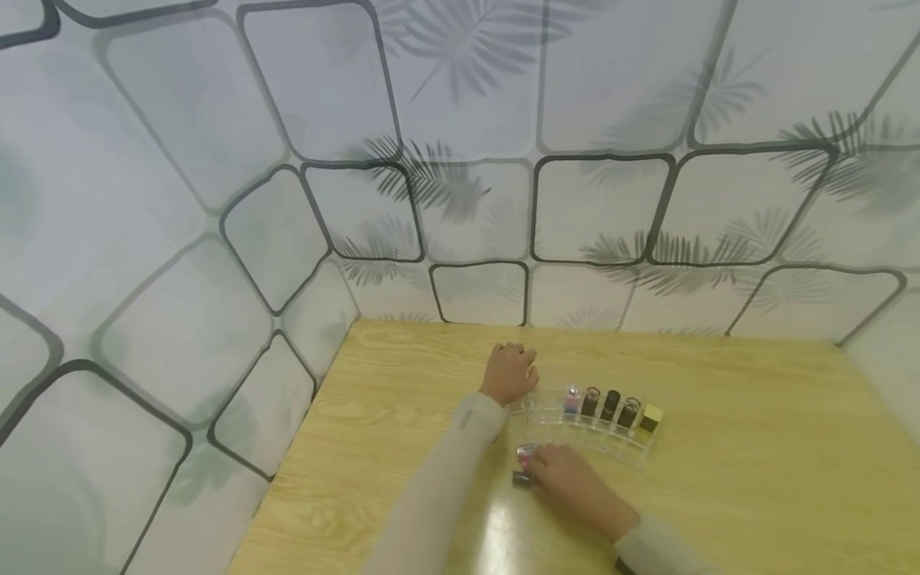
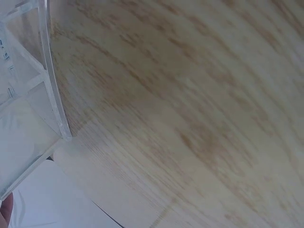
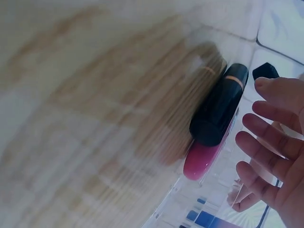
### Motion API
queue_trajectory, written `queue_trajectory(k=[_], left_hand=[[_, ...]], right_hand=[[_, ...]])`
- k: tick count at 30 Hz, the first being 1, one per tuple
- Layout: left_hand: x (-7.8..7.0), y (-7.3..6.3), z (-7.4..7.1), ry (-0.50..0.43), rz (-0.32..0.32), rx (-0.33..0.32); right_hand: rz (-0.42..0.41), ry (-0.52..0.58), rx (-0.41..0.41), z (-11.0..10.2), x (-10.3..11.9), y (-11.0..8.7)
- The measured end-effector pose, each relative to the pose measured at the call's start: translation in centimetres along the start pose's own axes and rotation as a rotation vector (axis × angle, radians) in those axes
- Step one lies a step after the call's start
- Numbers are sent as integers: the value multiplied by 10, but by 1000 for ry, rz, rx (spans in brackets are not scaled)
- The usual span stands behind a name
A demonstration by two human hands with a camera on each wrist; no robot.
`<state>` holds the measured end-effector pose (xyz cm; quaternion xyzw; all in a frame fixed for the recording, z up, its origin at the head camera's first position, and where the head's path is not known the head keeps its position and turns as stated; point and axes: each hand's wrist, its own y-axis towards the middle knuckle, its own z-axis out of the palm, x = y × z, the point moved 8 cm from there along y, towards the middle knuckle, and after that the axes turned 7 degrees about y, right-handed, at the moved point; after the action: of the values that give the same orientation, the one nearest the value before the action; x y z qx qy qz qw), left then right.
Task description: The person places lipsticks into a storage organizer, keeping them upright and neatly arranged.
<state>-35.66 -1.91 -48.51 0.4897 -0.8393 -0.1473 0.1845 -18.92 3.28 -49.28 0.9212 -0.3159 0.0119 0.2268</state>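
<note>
My left hand (image 1: 509, 374) is at the left end of a clear acrylic organizer (image 1: 580, 431). In the left wrist view one fingertip (image 2: 6, 209) bends round the corner of its clear wall (image 2: 57, 102). Close in front of the organizer, my right hand (image 1: 571, 483) reaches over two tubes lying on the table. One is a black lipstick tube (image 3: 219, 107) with a gold band; behind it a pink tube (image 3: 202, 159) shows its rounded end. The right fingers (image 3: 266, 147) are spread and slightly bent beside them. A dark faceted piece (image 3: 265, 71) shows right at the thumb tip.
Several lipsticks stand in the organizer's back row: a pink and blue one (image 1: 572, 399), dark ones such as this lipstick (image 1: 611, 405), and a yellow-topped one (image 1: 651, 418). Patterned walls (image 1: 474, 239) rise behind and to the left of the wooden table (image 1: 755, 463).
</note>
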Motion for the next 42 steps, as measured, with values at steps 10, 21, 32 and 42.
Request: queue_trajectory(k=[10, 21, 32, 42], left_hand=[[0, 0, -1, -1, -8, 7], [0, 1, 2, -16, -5, 30], [0, 1, 1, -15, -5, 21], [1, 1, 2, -18, -8, 16]], right_hand=[[-63, -55, -6, 7, 9, -7], [-75, -23, 18, 16, 16, -9], [100, 154, 130, 9, 0, -9], [94, 103, 110, -33, -13, 5]])
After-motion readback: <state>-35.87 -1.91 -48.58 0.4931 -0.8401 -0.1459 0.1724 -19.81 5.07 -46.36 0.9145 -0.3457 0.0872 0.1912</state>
